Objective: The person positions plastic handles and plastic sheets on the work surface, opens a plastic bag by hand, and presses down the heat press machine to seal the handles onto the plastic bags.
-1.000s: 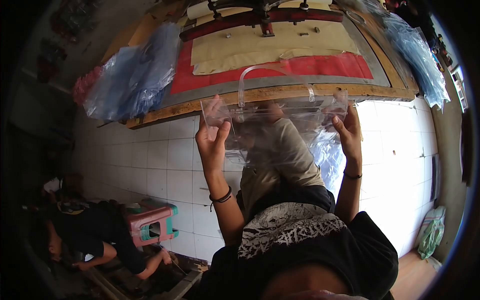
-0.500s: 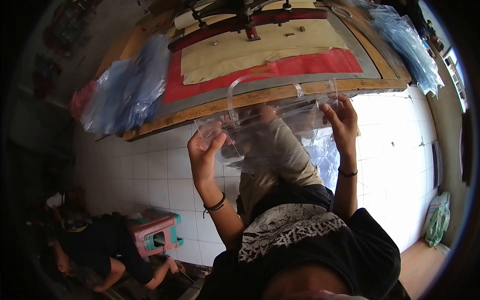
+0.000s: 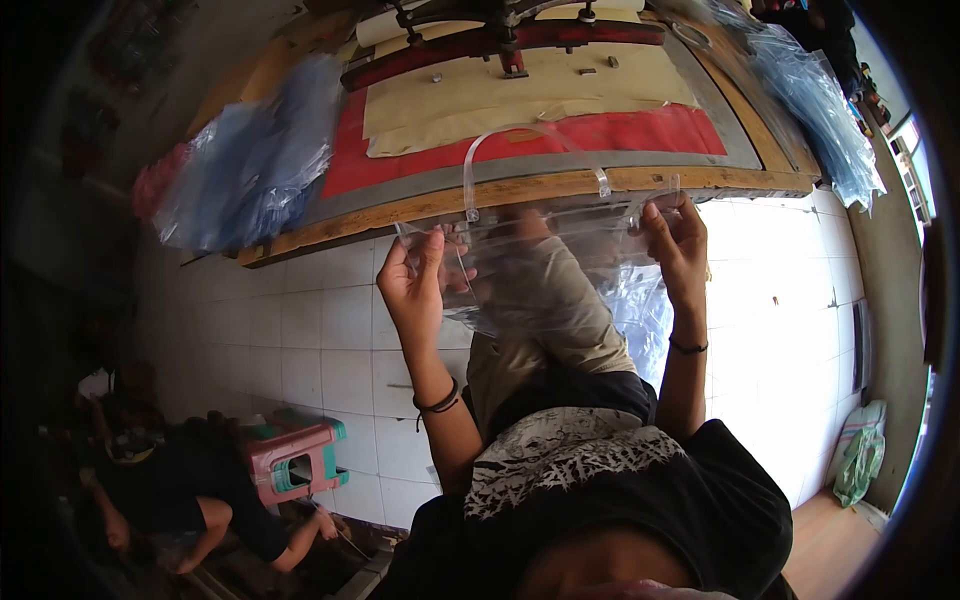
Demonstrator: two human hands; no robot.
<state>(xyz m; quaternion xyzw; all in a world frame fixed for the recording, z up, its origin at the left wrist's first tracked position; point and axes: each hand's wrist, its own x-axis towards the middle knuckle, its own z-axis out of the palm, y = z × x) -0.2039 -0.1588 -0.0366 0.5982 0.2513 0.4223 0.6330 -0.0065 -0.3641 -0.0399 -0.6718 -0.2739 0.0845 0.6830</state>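
A clear plastic bag [image 3: 540, 285] with a curved see-through handle [image 3: 470, 170] is stretched between my two hands, just in front of the table edge. My left hand [image 3: 415, 280] pinches its upper left corner between thumb and fingers. At the upper right corner, my right hand [image 3: 677, 240] grips the plastic the same way. The handle arches up over the wooden edge, its two ends meeting the top of the bag. Through the film my trousers and the floor show dimly.
On the wooden-edged table [image 3: 420, 212] lie a red sheet [image 3: 650, 135] and tan sheets [image 3: 480, 105] under a dark red press bar [image 3: 560, 35]. Piles of plastic [image 3: 265, 150] flank it. A person [image 3: 190, 490] works behind, near a pink and green stool [image 3: 295, 460].
The bag has levelled out, its right side lowering slightly and its handle now standing upright. Both hands keep their hold. The view has shifted a little.
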